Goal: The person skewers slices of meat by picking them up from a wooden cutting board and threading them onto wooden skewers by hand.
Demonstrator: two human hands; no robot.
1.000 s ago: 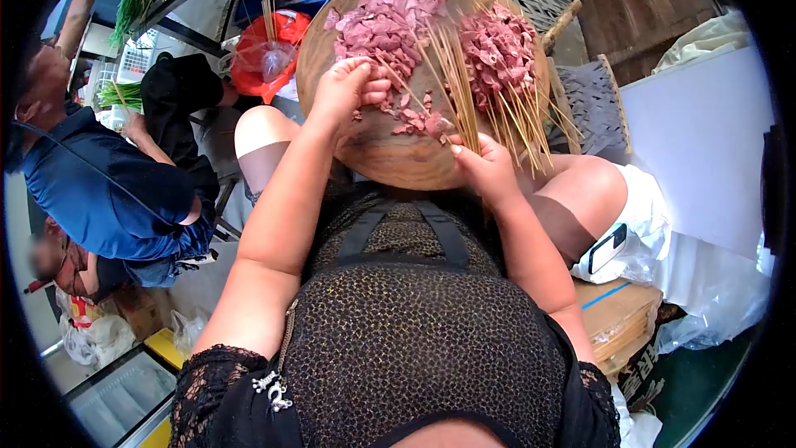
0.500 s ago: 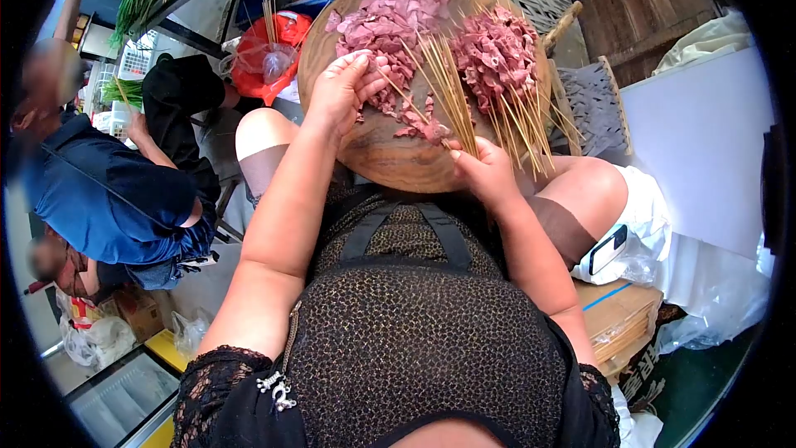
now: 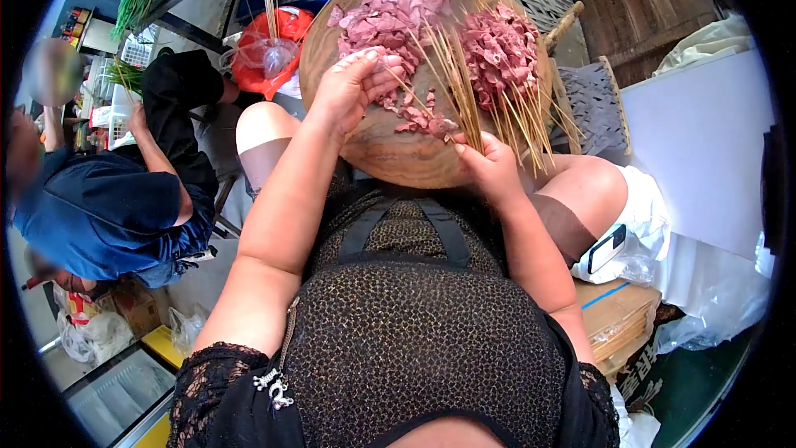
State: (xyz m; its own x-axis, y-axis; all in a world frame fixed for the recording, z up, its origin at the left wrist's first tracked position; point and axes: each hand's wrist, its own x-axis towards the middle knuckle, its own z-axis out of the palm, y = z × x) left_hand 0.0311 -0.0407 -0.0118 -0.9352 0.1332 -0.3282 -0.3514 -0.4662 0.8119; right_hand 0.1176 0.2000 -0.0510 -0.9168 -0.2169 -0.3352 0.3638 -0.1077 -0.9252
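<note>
My right hand (image 3: 489, 168) is closed around a bundle of thin bamboo skewers (image 3: 463, 95) at the near edge of a round wooden board (image 3: 402, 162). From the same hand a single skewer points up and left, with pink meat slices (image 3: 424, 123) threaded on it. Its tip lies close to the fingers of my left hand (image 3: 358, 87). Those fingers are bent together beside a pile of sliced raw meat (image 3: 398, 12); what they hold, if anything, is too small to make out. Filled meat skewers (image 3: 502, 54) lie heaped on the board's right side, their bare sticks towards me.
A red plastic bag (image 3: 274, 46) with skewers upright in it stands left of the board. A person in dark blue (image 3: 116, 207) sits at my left, a hand near green stalks. Woven stools (image 3: 593, 108) and a white panel (image 3: 701, 141) are at right. A phone (image 3: 608, 249) lies by my thigh.
My left hand has shifted slightly right and down, towards the skewer tip. The right hand keeps its hold on the bundle, which has barely moved. The person at left has moved a little.
</note>
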